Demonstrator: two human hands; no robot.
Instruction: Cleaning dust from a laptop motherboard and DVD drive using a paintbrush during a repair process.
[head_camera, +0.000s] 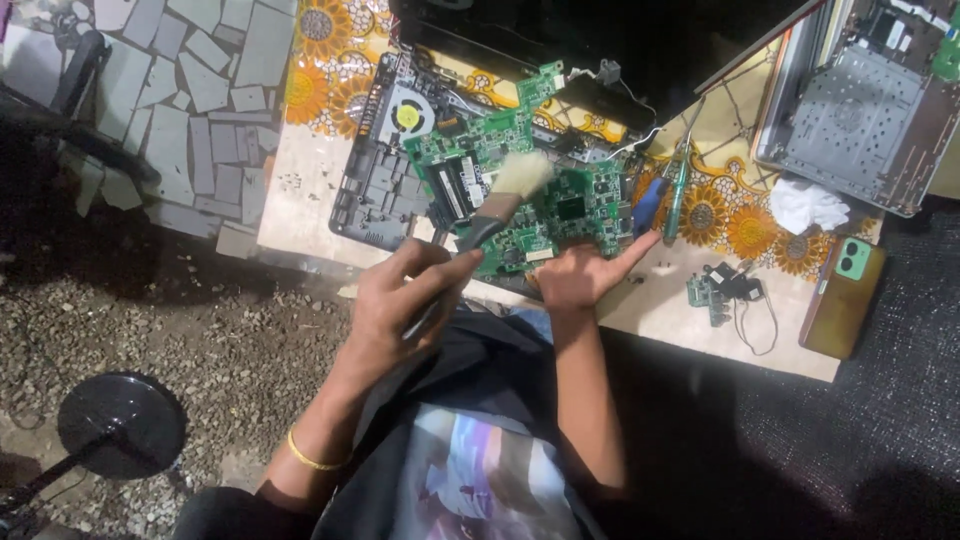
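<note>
I see the left hand gripping a brush over a green circuit board; the right hand, fingers spread and empty, presses the board's edge.

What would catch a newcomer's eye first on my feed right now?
The green circuit board at the centre, lying over an opened laptop base. Next, the left hand holding a paintbrush whose pale bristles touch the board, while the right hand rests at its near edge. The phone lies far right.
</note>
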